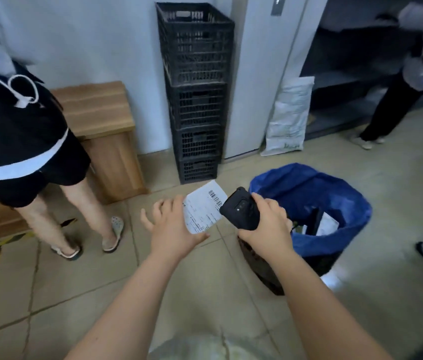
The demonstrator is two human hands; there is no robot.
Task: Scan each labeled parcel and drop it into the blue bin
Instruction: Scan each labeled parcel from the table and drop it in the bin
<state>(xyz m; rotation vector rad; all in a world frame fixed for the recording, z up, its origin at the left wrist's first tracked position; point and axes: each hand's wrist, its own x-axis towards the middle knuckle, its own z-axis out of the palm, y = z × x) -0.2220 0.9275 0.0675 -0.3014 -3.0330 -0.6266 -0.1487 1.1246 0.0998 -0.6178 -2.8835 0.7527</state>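
left hand (174,227) pinches the thin parcel (203,207) at nine o'clock from the blue bin (309,178), right hand (270,222) grips the scanner (241,211) at its three o'clock; it looks light and bendy, so hold an edge, not the barcode (216,197).

My view is softly, evenly lit indoors. A glare patch shines on the floor tiles (333,281). Edges bow with wide-angle distortion; the person upper right (392,110) is blurred.
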